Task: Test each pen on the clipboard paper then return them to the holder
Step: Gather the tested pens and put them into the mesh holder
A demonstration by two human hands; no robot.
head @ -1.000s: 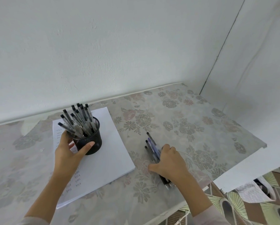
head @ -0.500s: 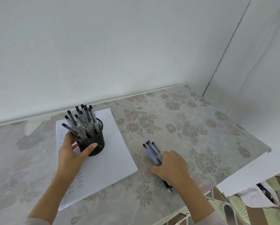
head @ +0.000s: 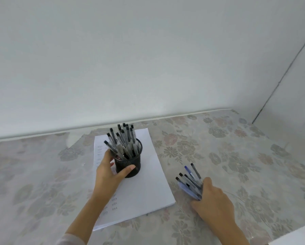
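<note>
Return step, seemingly: left grip (head: 107,174) wraps the holder (head: 130,162), right grip (head: 215,198) clasps loose pens (head: 189,180); next, carry them left into it.

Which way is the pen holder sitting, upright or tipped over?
Upright: the pen holder stands on its base on the paper, pens poking up from its open top, left hand gripping its side.
</note>
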